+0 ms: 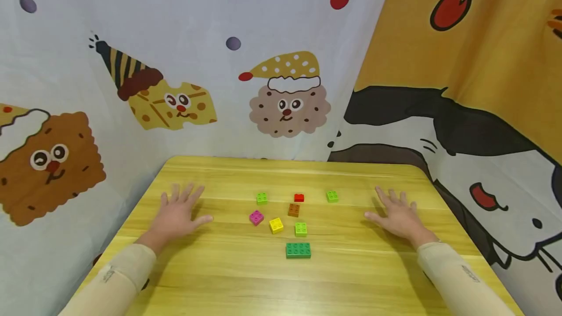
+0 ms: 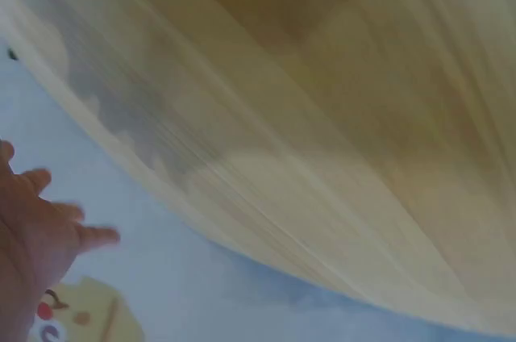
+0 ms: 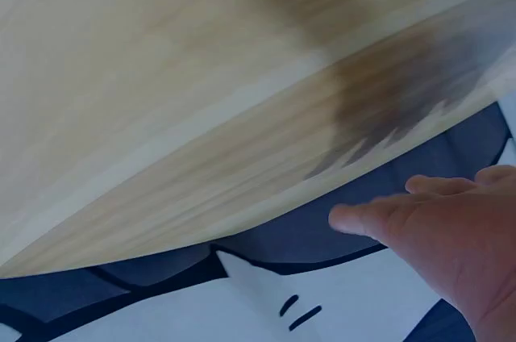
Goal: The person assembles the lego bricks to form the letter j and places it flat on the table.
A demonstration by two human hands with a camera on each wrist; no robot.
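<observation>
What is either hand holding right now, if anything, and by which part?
Nothing is held: the left hand and right hand are both empty, fingers spread, apart from the bricks.

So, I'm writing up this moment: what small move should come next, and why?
Probably the left hand should reach inward to the magenta four-stud toy brick: that hand is empty with its fingers spread, and this brick lies closest to it.

The head view is bright and evenly lit, with soft shadows on the counter (image 1: 219, 282) beside both sleeves (image 1: 127, 267); the left fingers (image 1: 196, 196) blur slightly at the tips. Both wrist views are dimmer, greyish and soft in detail, with broader shadows, and the counter's edge bows into a curve.
</observation>
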